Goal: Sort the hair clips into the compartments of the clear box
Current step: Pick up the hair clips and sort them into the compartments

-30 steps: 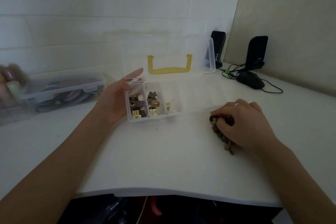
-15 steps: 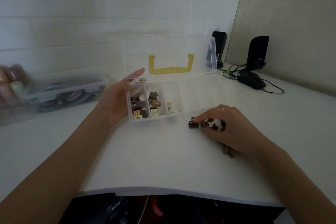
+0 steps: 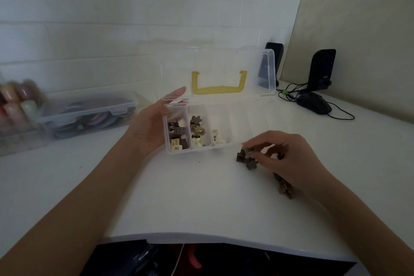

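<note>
The clear box (image 3: 246,119) sits open on the white table, its lid with a yellow handle (image 3: 218,87) upright behind. The three leftmost compartments hold small brown and cream hair clips (image 3: 178,135). My left hand (image 3: 150,127) cups the box's left end, thumb on the rim. My right hand (image 3: 280,157) is just in front of the box, fingertips pinching a small cluster of dark brown hair clips (image 3: 245,159) that touch the table. More brown clips (image 3: 283,188) lie under and behind that hand, partly hidden.
A closed clear container of coloured discs (image 3: 89,114) stands at the left, with blurred pastel items (image 3: 15,101) beside it. Two black speakers (image 3: 321,69) and a black mouse (image 3: 313,103) with cables sit at the back right. The table's front edge (image 3: 224,238) is near.
My right hand has slid left from the loose pile toward the box, dragging a few dark clips with it, and now pinches them. The left hand has stayed on the box.
</note>
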`<state>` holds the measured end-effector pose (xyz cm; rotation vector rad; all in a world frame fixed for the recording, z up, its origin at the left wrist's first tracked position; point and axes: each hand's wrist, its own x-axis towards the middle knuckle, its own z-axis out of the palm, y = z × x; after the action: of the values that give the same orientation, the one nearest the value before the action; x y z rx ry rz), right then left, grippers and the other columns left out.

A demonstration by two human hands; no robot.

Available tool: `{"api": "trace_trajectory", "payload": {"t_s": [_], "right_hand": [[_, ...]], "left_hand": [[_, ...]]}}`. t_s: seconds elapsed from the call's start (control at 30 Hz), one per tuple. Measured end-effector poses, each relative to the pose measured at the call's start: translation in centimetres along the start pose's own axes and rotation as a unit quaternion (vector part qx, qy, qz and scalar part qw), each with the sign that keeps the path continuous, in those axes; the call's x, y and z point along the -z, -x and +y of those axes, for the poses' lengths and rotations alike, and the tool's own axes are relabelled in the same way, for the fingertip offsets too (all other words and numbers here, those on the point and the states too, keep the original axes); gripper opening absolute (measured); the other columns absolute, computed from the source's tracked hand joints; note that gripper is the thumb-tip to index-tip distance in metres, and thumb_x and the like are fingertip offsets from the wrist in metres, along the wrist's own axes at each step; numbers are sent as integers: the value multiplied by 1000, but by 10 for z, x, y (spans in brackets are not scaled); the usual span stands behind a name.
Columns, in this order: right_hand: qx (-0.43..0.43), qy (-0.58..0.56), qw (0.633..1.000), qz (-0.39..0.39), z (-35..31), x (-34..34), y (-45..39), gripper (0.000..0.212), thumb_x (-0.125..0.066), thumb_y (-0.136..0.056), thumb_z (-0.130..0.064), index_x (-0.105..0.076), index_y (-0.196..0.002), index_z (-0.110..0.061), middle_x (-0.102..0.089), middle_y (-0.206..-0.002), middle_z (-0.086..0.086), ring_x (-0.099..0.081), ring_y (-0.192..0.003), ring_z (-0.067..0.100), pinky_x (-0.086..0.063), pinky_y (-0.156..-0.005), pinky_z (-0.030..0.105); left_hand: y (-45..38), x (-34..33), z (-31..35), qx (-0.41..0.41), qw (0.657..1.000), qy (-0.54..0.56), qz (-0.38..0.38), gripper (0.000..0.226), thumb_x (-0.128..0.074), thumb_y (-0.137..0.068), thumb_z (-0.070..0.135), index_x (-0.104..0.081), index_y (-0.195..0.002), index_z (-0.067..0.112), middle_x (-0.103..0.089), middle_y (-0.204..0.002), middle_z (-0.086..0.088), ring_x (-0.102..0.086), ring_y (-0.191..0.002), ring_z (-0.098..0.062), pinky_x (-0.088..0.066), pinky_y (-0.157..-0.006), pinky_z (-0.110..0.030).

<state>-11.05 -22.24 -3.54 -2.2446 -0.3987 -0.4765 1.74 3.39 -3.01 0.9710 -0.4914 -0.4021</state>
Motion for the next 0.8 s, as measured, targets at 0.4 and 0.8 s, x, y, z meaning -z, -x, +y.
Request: {"api": "trace_trajectory", "payload": {"t_s": [0.4, 0.8], "right_hand": [[95, -26, 995, 12, -32, -7, -36, 11, -72, -77, -13, -69, -83, -22, -68, -84, -9, -60, -72, 13, -48, -57, 22], [156, 321, 934, 27, -51, -58, -88, 15, -57, -88, -33, -71, -88, -30, -70, -82, -6, -61, -78, 19, -38, -58, 25]], "left_hand": [[-2, 0, -1, 10, 1000, -15, -2, 80, -84, -39, 25, -66, -116, 20, -61, -119, -14, -59, -106, -30, -52, -88, -43], [1, -4, -2, 0, 1000, -7, -28, 86, -84, -45, 24, -57, -126, 16, -62, -123, -18, -62, -109, -31, -53, -83, -41]]}}
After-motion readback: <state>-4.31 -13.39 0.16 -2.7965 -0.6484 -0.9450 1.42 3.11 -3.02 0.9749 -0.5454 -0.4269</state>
